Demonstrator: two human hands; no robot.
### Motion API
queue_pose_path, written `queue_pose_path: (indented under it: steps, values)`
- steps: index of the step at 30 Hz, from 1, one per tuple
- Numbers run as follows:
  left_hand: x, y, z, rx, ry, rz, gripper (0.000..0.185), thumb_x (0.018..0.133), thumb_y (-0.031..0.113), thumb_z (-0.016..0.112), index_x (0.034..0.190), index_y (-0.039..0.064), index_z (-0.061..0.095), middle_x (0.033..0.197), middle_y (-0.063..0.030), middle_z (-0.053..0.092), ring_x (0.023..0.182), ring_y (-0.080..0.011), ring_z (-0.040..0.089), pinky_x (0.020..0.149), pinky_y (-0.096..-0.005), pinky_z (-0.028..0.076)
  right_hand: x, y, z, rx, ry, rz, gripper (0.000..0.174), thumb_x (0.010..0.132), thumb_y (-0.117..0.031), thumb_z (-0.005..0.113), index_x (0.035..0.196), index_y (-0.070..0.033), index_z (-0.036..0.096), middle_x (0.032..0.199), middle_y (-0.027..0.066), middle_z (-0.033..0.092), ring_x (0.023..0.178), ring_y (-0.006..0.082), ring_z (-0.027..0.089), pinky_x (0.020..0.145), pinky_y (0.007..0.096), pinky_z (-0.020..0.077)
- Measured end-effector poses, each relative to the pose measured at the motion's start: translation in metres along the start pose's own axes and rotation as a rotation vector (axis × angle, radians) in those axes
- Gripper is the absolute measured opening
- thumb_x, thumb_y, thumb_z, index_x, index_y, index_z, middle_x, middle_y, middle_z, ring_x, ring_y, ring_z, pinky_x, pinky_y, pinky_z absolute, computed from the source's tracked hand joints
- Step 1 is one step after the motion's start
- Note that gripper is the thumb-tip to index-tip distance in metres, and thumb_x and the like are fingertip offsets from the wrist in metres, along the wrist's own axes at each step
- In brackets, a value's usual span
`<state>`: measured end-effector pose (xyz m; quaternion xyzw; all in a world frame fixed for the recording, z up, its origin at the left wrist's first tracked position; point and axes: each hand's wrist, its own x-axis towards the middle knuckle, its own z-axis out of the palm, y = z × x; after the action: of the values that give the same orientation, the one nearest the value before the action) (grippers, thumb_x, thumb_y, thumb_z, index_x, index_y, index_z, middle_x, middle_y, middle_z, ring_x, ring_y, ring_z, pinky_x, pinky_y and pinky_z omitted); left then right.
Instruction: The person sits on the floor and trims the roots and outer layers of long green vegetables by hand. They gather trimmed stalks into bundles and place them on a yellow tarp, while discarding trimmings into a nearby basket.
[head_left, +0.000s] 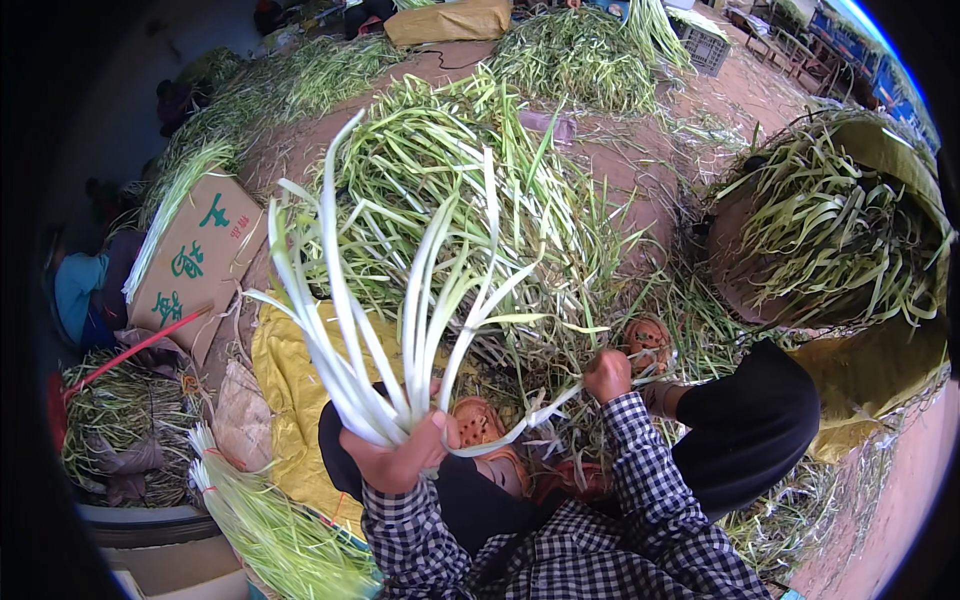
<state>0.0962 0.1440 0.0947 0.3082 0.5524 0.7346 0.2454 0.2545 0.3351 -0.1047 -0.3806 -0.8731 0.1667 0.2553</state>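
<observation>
My left hand (401, 454) is closed round a bunch of pale garlic chives (412, 360), whose white-green ends fan upward. My right hand (608, 375), a fist to the right, grips the end of a leaf strand (555, 405) that stretches across from the left hand. Beyond both hands lies a large heap of loose garlic chives (465, 202) on the ground. Between my knees, below the hands, wilted leaf scraps are scattered. At the lower left, tied bundles of garlic chives (277, 517) lie beside my left sleeve.
A yellow woven sheet (289, 420) lies left of my knee. Farther left are a cardboard sheet (199, 247) bearing writing and a red-handled tool (135, 351). A round container heaped with leaves (825, 232) stands right. A person in a blue top (79, 289) is at far left; more heaps lie beyond.
</observation>
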Motion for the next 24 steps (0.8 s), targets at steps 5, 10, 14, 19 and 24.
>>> queue_pose_path:
  steps: [5,10,14,19,24]
  values:
    - [0.036,0.058,-0.025,-0.019,0.024,0.117,0.025,0.077,0.002,0.047,0.099,-0.007,0.039,0.057,-0.0211,0.051,0.034,-0.0107,0.037,0.033,-0.0234,0.035,-0.039,0.046,0.023,-0.153,-0.324,0.462,0.013,0.058,-0.009,0.060,0.056,0.003,0.055,0.058,0.0219,0.052,0.058,0.0357,0.052,0.056,0.0429,0.0430]
    - [0.051,0.049,-0.023,-0.114,-0.024,0.126,0.023,0.077,0.001,0.046,0.099,-0.004,0.040,0.058,-0.0208,0.051,0.034,-0.0110,0.037,0.032,-0.0236,0.035,-0.039,0.027,0.028,-0.143,-0.614,0.677,0.020,0.063,-0.013,0.062,0.079,-0.001,0.061,0.079,0.0205,0.057,0.074,0.0335,0.054,0.068,0.0410,0.0444]
    - [0.048,0.023,-0.008,-0.217,-0.006,0.004,0.021,0.074,-0.004,0.048,0.094,-0.007,0.042,0.057,-0.0199,0.051,0.032,-0.0103,0.037,0.031,-0.0226,0.034,-0.052,0.035,0.025,-0.084,-0.525,0.533,0.017,0.069,-0.016,0.058,0.074,0.000,0.060,0.073,0.0214,0.056,0.071,0.0348,0.055,0.064,0.0437,0.0434]
    - [0.035,-0.005,0.011,-0.267,-0.049,-0.091,0.014,0.073,-0.006,0.048,0.086,-0.010,0.045,0.053,-0.0169,0.050,0.033,-0.0108,0.039,0.030,-0.0227,0.033,-0.011,-0.068,-0.035,0.689,-0.188,0.329,0.031,0.077,-0.023,0.058,0.063,0.004,0.050,0.045,0.0069,0.036,0.044,0.0115,0.032,0.042,0.0296,0.0298]
    - [0.040,-0.006,0.027,-0.344,-0.074,-0.159,0.018,0.073,-0.004,0.049,0.088,-0.010,0.044,0.056,-0.0197,0.051,0.033,-0.0111,0.039,0.031,-0.0228,0.033,0.009,-0.165,-0.106,1.119,-0.255,0.037,0.024,0.083,-0.021,0.047,0.080,0.003,0.053,0.065,0.0111,0.048,0.058,0.0202,0.043,0.058,0.0284,0.0347]
